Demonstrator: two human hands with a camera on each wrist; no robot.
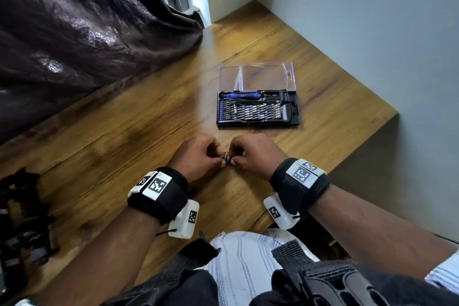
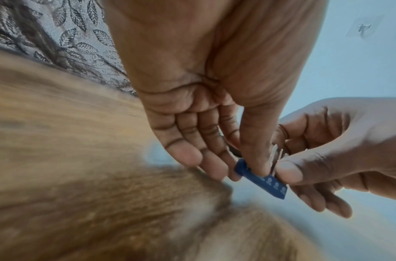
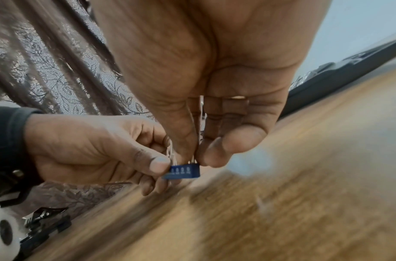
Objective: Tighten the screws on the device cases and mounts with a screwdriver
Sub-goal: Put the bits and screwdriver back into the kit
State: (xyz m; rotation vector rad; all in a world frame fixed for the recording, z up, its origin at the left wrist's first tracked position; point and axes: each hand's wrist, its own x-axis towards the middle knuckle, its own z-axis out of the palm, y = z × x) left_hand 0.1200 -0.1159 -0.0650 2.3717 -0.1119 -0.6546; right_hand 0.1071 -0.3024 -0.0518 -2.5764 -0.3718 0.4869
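Just in front of the open bit kit (image 1: 258, 109), low over the wooden worktop (image 1: 149, 131), both hands meet on a small blue bit holder (image 2: 263, 180) with silver bits (image 2: 275, 155) standing in it. Left hand (image 1: 196, 156): thumb and fingers pinching one end of the strip. Right hand (image 1: 255, 154): thumb and fingers curled tight, pinching the other end and the bits. Back in the kit, the blue-handled screwdriver (image 1: 246, 95) lies along the far row, clear lid (image 1: 257, 76) flat behind it. Far left of the kit, dark mounts (image 1: 22, 218) sit at the worktop's edge, too blurred to read.
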